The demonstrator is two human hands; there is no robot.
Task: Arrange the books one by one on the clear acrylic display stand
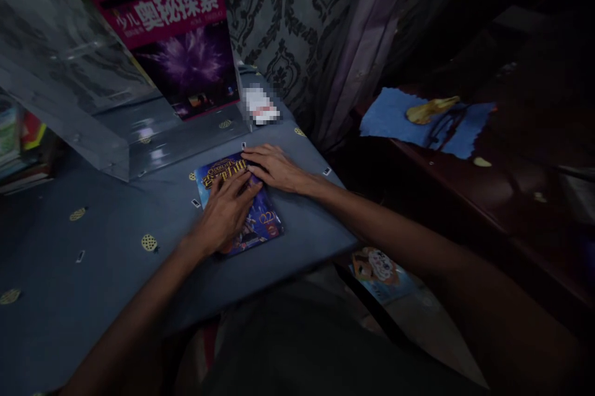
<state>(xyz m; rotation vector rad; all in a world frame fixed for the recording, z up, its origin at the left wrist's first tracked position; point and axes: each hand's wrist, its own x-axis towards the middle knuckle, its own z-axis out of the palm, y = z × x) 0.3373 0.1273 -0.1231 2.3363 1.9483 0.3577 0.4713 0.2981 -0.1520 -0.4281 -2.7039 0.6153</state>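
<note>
A blue book (264, 213) with yellow lettering and a "(22)" on its cover lies flat on the blue-grey tabletop. Across the left and middle of its cover rests my left hand (225, 207), fingers stretched out and apart. My right hand (276, 168) lies at the book's upper right corner, its fingers extended flat over the edge and cover. Both hands touch the book without gripping it, and they hide part of its title and picture.
Behind the book, a clear acrylic stand (116, 154) holds an upright purple book (186, 61). Beside it lies a blurred white item (261, 105). More books (23, 148) are stacked at the left. A dark red surface (502, 198) at the right bears a blue cloth (390, 114). Below lies another book (381, 275).
</note>
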